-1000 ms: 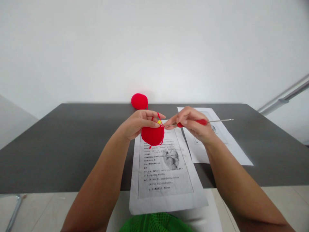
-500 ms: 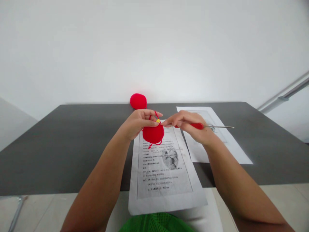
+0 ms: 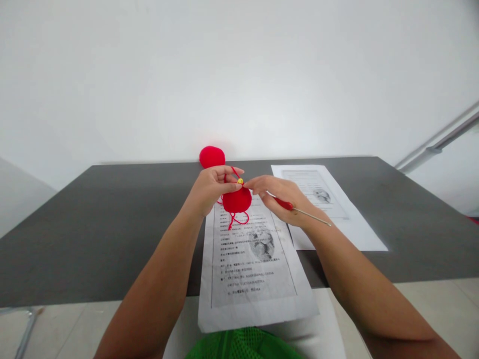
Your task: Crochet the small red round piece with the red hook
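My left hand (image 3: 210,191) is closed on a small red crocheted piece (image 3: 237,200), held above the dark table (image 3: 93,224). A yellow stitch marker (image 3: 240,181) sits at the piece's top edge, and a red yarn tail loops below it. My right hand (image 3: 281,198) pinches at that marker with thumb and forefinger while a crochet hook (image 3: 301,210) with a red grip lies tucked in the palm, its metal end pointing down to the right. A red yarn ball (image 3: 211,156) rests at the table's far edge, behind my left hand.
Two printed pattern sheets lie on the table: one (image 3: 250,264) under my hands, hanging over the near edge, another (image 3: 329,204) to the right. A green mesh item (image 3: 239,345) sits in my lap. A metal rail (image 3: 437,144) runs at far right.
My right hand swung the hook from level, pointing right, to slanting down-right in the palm, and its fingertips moved onto the yellow marker. The crocheted piece rose slightly; its yarn tail hangs looser.
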A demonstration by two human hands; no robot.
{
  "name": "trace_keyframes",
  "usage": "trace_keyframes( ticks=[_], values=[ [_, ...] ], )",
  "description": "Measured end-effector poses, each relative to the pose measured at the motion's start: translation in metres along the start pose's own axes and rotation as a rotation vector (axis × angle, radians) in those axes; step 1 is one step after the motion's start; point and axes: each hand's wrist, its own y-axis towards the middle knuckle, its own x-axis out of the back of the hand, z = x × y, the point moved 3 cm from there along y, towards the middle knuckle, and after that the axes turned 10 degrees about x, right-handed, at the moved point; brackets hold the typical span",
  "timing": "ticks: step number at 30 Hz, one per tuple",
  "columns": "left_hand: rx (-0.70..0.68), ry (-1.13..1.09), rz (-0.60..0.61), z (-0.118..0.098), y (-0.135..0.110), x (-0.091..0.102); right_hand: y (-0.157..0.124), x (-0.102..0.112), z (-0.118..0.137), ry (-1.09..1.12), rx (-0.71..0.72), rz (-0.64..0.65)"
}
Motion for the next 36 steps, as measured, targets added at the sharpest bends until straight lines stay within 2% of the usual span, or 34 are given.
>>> trace_keyframes(
  ticks=[3,8,12,22,36],
  values=[
    [-0.003,-0.023,0.028,-0.001,-0.001,-0.005,-0.001,-0.005,-0.001,-0.014,0.018,-0.038],
    [0.004,-0.12,-0.001,-0.007,-0.005,-0.007,-0.003,-0.006,-0.001,0.004,-0.009,-0.273],
    [0.049,-0.179,0.035,-0.009,-0.008,-0.004,-0.004,-0.005,0.002,-0.048,-0.034,-0.366],
    [0.122,-0.25,0.158,-0.006,-0.007,-0.002,-0.002,0.0,0.011,-0.104,-0.064,-0.391],
    [0.183,-0.314,0.175,-0.003,-0.007,-0.004,-0.004,0.001,0.009,-0.042,-0.115,-0.41]
  ],
)
